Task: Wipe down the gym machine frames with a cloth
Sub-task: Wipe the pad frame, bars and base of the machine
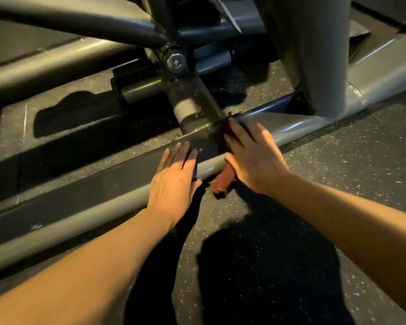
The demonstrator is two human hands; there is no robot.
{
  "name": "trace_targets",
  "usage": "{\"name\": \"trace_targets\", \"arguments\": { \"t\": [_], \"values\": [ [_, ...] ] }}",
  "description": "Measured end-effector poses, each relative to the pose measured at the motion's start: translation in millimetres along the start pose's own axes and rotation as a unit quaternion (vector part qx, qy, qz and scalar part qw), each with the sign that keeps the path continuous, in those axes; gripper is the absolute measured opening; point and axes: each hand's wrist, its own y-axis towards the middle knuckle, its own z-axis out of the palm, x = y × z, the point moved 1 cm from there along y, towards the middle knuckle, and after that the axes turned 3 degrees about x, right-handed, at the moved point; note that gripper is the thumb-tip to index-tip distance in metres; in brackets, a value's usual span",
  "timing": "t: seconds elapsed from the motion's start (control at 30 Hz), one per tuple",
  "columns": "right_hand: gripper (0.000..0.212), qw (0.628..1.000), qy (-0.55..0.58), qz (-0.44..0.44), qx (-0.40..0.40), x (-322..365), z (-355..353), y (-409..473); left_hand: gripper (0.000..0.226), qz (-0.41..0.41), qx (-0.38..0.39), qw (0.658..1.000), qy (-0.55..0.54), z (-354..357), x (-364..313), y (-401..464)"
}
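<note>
At frame centre, the right hand [253, 158] lies flat with fingers spread, pressing a rust-red cloth [223, 181] onto the grey metal base rail [80, 207], the cloth's end hanging over the near edge. Just left, the left hand [174, 181] rests flat and straight-fingered on the rail, probably for support.

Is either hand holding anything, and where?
Neither grips anything. The right hand presses the reddish cloth flat on the frame bar, one end poking out below the palm; the left hand rests bare on it.
</note>
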Motion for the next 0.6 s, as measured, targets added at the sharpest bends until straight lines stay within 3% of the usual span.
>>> {"name": "trace_targets", "arguments": {
  "t": [0.13, 0.23, 0.3, 0.4, 0.5, 0.6],
  "values": [
    [0.047, 0.993, 0.087, 0.082, 0.018, 9.1, 2.6, 6.6, 0.076, -0.022, 0.017, 0.999, -0.017, -1.3, -1.6, 10.2],
    [0.059, 0.99, 0.135, -0.009, 0.049, 19.9, 9.1, -22.3, 0.079, -0.029, 0.023, 0.999, -0.02, -3.3, 0.3, 15.8],
    [0.056, 0.989, 0.126, -0.028, 0.069, 5.6, -1.0, -16.9, 0.081, -0.034, 0.028, 0.999, -0.026, -2.9, 0.9, 16.2],
    [0.035, 0.995, 0.088, 0.054, 0.006, -20.8, -11.1, 17.5, 0.081, -0.046, 0.037, 0.998, -0.032, -2.3, 0.1, 16.4],
    [0.034, 0.991, 0.093, 0.093, -0.01, -9.3, -3.9, 13.3, 0.08, -0.047, 0.042, 0.997, -0.036, -4.5, -0.5, 16.4],
    [0.034, 0.994, 0.11, -0.017, 0.005, 26.3, 3.1, -13.7, 0.08, -0.049, 0.043, 0.997, -0.028, -5.8, -1.5, 15.8]
  ]
}}
